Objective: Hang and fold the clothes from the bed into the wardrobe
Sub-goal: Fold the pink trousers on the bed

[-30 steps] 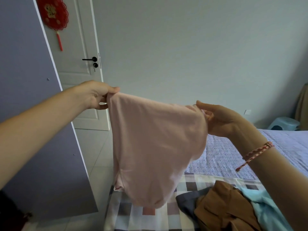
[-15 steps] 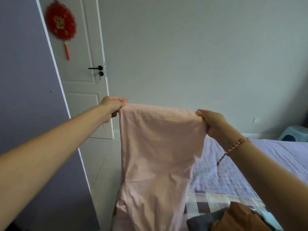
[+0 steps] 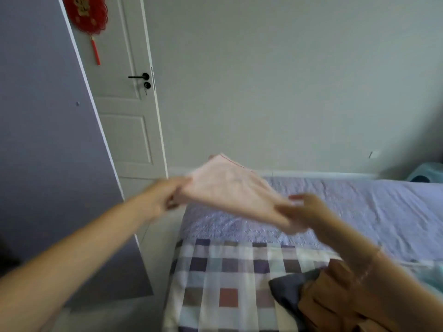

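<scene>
A pale pink garment (image 3: 230, 188) is stretched in the air over the near end of the bed (image 3: 359, 207), its far part flung up and away from me. My left hand (image 3: 165, 197) grips its left corner. My right hand (image 3: 304, 209) grips its right corner. Both hands are blurred by motion. At the lower right a pile of clothes lies on the bed: a brown garment (image 3: 335, 298), a dark grey one (image 3: 290, 291) and a bit of light blue cloth (image 3: 436, 276). The purple wardrobe door (image 3: 48, 152) stands open at my left.
A checked blanket (image 3: 215, 283) covers the bed's near end over a lilac sheet. A white room door (image 3: 124, 104) with a black handle and a red ornament (image 3: 86, 13) stands behind the wardrobe door. A light blue stool (image 3: 426, 173) sits at the far right.
The pink garment hung down from both hands before. Now my hands have dropped lower and the cloth has swung up and forward over the bed.
</scene>
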